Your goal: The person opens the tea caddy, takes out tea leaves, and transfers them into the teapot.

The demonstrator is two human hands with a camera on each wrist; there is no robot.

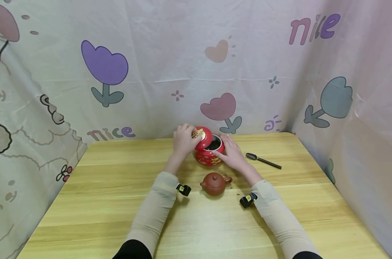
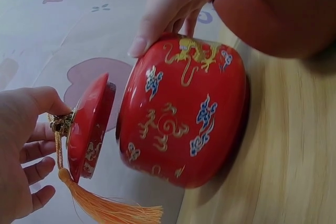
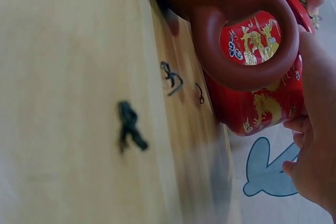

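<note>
My left hand (image 1: 184, 138) pinches the gold knob of a red lid (image 2: 93, 127), from which an orange tassel (image 2: 107, 203) hangs. The lid is tilted beside the mouth of a red tea jar (image 1: 207, 158) with gold dragon and blue cloud patterns. Dark tea leaves (image 1: 214, 144) show inside the jar. My right hand (image 1: 232, 153) holds the jar's right side, thumb at the rim and fingers round the far side. A brown clay teapot (image 1: 214, 184), its lid on, stands in front of the jar between my forearms, handle to the right.
A black scoop (image 1: 264, 160) lies on the wooden table (image 1: 118, 201) right of the jar. A few tea leaf bits (image 3: 130, 127) are scattered by the teapot's handle. A patterned cloth (image 1: 160, 54) hangs along the table's back edge and sides.
</note>
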